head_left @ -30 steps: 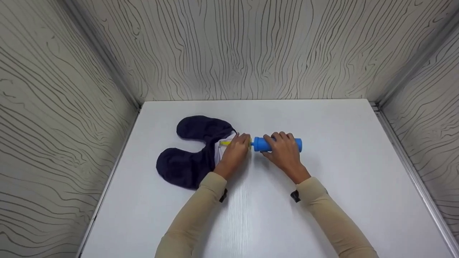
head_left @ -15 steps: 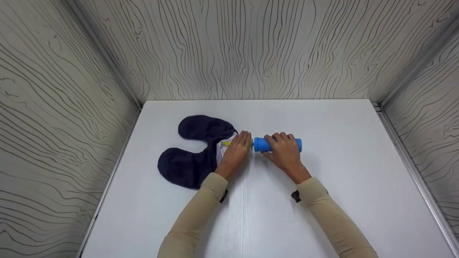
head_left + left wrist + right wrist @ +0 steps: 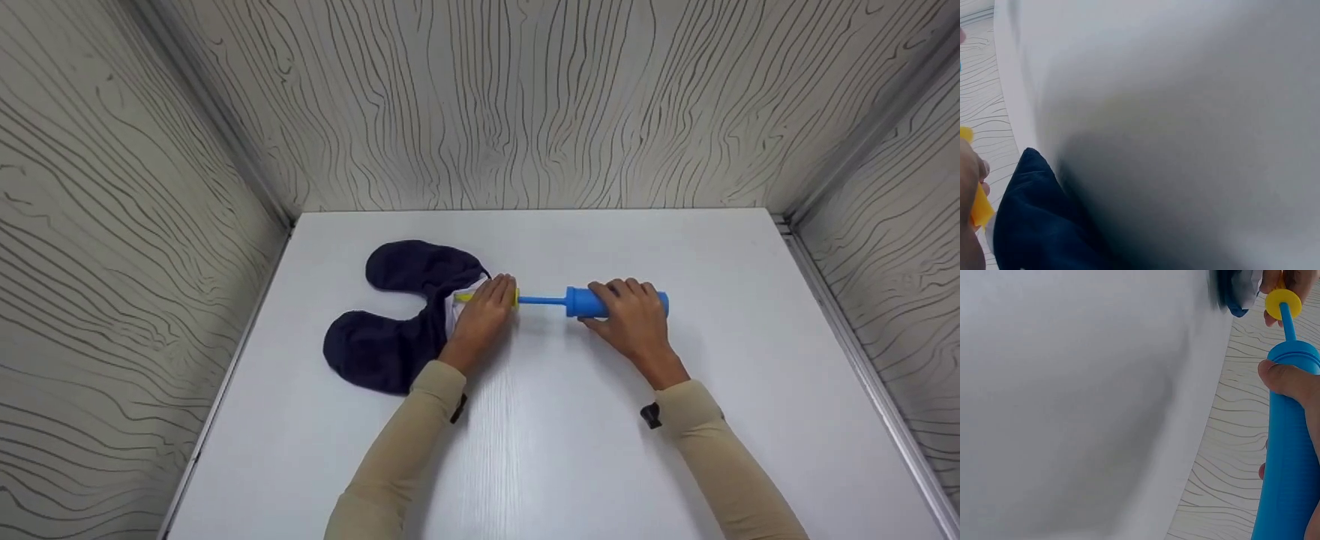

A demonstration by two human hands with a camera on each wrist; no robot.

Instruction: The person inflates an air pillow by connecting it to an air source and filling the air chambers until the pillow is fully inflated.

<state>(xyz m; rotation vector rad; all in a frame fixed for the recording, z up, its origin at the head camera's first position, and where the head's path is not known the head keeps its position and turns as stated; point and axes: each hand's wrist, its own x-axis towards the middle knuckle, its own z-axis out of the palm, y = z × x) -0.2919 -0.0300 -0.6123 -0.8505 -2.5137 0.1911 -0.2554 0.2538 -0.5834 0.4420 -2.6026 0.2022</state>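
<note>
A hand pump with a blue barrel (image 3: pixel 585 301) and a yellow nozzle end (image 3: pixel 1283 304) lies across the middle of the head view. My right hand (image 3: pixel 636 319) grips the barrel, its thumb (image 3: pixel 1283 377) along the near side. A length of thin blue rod (image 3: pixel 541 301) shows between the barrel and the yellow end. The left hand (image 3: pixel 484 315) holds the yellow part, which points left into the white opening of a dark navy U-shaped neck pillow (image 3: pixel 390 349). Where the nozzle tip meets the pillow is hard to see.
Everything rests on a white table (image 3: pixel 555 465). Wood-grain patterned panels (image 3: pixel 480 105) rise at the back and both sides, with metal strips along the edges.
My right hand has drawn the blue barrel to the right, so more of the rod shows. The left hand and the pillow stay nearly in place.
</note>
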